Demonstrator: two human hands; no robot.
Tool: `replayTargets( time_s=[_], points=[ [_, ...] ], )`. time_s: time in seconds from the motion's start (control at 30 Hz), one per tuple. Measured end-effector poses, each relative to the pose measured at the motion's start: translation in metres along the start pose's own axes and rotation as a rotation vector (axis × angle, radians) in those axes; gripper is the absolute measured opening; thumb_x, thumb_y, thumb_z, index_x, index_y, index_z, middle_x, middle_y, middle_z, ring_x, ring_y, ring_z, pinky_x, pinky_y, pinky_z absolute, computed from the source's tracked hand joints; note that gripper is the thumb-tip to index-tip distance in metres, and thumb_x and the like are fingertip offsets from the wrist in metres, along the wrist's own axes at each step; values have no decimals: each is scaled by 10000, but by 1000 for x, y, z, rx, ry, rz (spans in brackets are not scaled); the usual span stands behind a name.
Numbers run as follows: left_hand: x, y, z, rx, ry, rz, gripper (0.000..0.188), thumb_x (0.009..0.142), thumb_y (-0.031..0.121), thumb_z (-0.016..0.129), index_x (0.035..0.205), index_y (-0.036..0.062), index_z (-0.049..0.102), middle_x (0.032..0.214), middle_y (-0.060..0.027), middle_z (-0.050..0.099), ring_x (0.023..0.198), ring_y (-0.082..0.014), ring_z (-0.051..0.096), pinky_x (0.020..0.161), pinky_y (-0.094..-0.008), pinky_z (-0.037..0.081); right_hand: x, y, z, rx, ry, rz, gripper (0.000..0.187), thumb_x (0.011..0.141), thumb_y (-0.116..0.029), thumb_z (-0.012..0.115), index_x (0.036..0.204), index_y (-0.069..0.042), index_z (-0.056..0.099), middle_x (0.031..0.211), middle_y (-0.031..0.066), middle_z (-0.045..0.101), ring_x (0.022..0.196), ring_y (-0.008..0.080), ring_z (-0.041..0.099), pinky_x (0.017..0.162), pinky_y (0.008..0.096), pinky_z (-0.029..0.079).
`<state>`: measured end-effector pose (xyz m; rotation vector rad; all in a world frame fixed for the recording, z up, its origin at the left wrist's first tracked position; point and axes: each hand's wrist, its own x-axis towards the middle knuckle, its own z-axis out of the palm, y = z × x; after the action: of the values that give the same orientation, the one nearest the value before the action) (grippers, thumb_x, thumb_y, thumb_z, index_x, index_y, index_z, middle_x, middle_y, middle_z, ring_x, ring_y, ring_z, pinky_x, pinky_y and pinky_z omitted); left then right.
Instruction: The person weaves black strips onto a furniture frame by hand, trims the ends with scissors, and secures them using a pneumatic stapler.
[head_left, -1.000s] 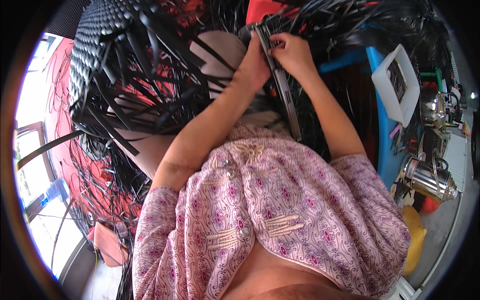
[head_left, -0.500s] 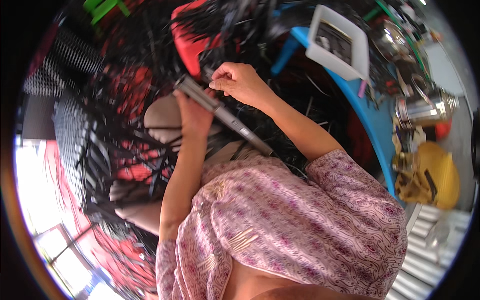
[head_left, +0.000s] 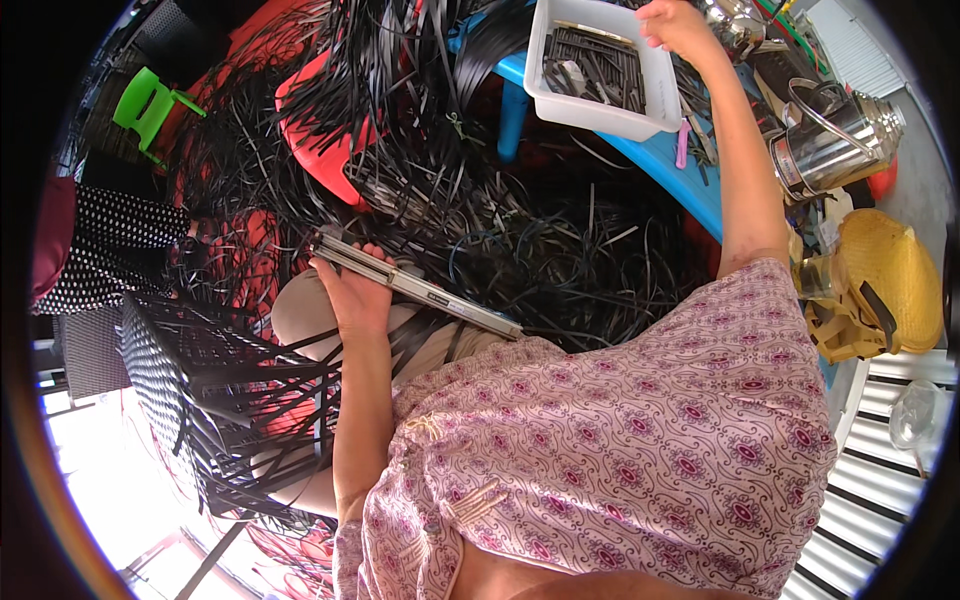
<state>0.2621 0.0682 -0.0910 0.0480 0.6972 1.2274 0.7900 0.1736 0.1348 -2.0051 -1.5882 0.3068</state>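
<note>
My left hand (head_left: pixel 362 300) is wrapped round a long silver metal tool (head_left: pixel 420 288) made of narrow parallel bars, its far end resting by my lap. My right hand (head_left: pixel 684 30) is at the far right corner of a white plastic box (head_left: pixel 600 117), fingers curled together. Whether it pinches something small or touches the rim cannot be made out. Short dark strips (head_left: pixel 600 70) lie in the box. Left of my left arm stands a partly woven black-and-white basket (head_left: pixel 165 375), its loose black straps (head_left: pixel 265 375) fanning out across my leg.
The box sits on a blue plastic table (head_left: pixel 665 172) beside a steel flask (head_left: pixel 825 150). A yellow hat-like item (head_left: pixel 890 285) is at the right. Heaps of black strapping (head_left: pixel 560 240) lie ahead, partly over a red stool (head_left: pixel 335 165). A green chair (head_left: pixel 150 112) stands far left.
My right hand has left the metal tool and reached up and right to the box. My left hand still holds the tool. The whole view has shifted.
</note>
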Motion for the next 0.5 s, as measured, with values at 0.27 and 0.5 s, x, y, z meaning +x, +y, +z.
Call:
replayTargets(
  time_s=[0.27,0.5],
  points=[
    [-2,0,4,16,66,1,702,891,725,461,1080,53,534,1021,-82,568,943,-267,540,928,-449,453,-1,11,38,-551,-209,77,133,749,-140,645,841,-49,677,667,87,689,547,206,675,569,343,543],
    [2,-2,6,18,47,-34,680,900,714,461,1060,58,537,998,-69,573,929,-258,542,923,-440,454,19,17,68,-757,-94,-114,221,767,-258,704,830,-46,712,747,140,698,722,292,695,708,399,552]
  ],
)
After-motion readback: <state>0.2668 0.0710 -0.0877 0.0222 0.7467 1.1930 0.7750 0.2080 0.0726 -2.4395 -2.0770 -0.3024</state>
